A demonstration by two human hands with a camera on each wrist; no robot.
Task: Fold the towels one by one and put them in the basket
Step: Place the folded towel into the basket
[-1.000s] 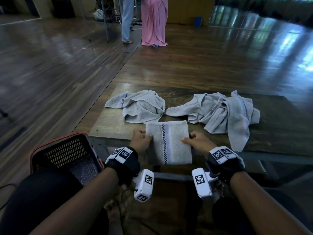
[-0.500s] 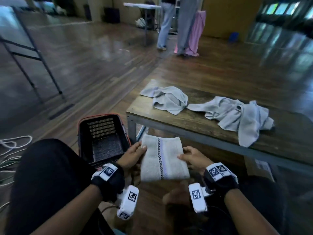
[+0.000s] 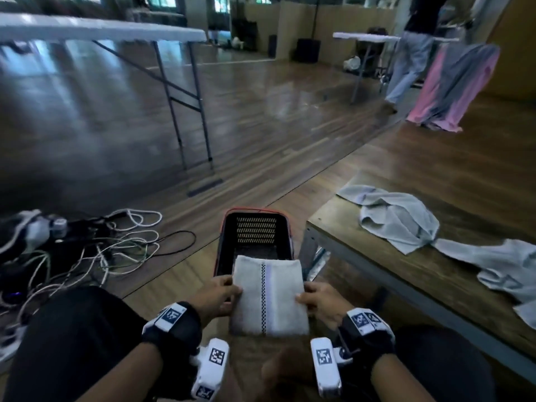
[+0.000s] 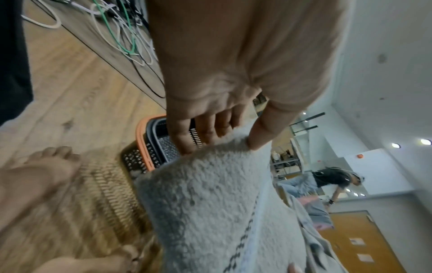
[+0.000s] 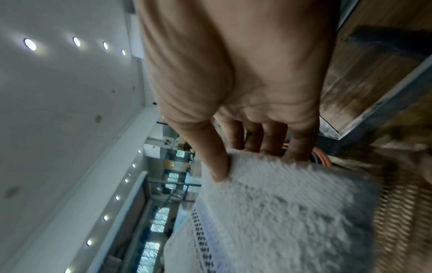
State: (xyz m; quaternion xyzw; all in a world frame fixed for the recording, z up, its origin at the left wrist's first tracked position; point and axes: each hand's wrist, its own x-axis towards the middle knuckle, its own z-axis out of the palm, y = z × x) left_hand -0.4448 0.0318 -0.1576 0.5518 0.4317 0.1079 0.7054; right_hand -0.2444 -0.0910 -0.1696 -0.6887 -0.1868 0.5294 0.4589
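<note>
While held level above the floor | wooden table (image 3: 362,227) at right bears two crumpled towels (image 3: 397,221) | black basket (image 3: 255,242) stands beside it | folded towel (image 3: 269,297) overlaps the basket's near rim | left hand (image 3: 216,295) pinches its left edge, thumb on top | right hand (image 3: 322,301) pinches its right edge likewise.
</note>
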